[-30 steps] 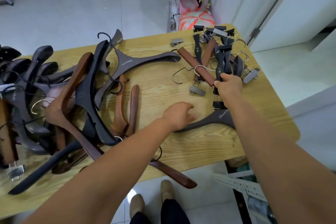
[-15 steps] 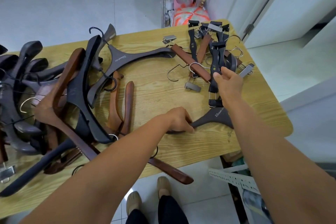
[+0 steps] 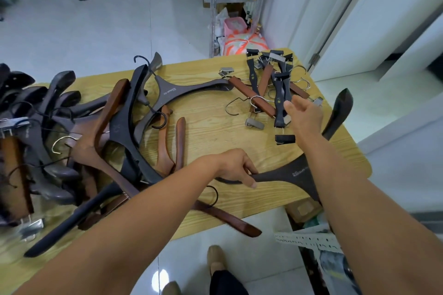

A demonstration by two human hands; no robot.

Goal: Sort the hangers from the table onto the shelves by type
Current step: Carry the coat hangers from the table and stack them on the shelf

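Worktop (image 3: 208,132) heaped, sorting seemingly barely begun; left grip (image 3: 236,166) clasps dark coat hanger (image 3: 287,172) at worktop's near edge; right grip (image 3: 305,115) slack, empty.

table (image 3: 211,127): pale grained wood | dark hanger (image 3: 294,175): matt (smooth) | hooks (image 3: 257,99): shiny metal

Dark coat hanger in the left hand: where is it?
Head view: the dark coat hanger is at the near right corner of the table, one arm gripped by the left hand, just nearer than the clip hangers.
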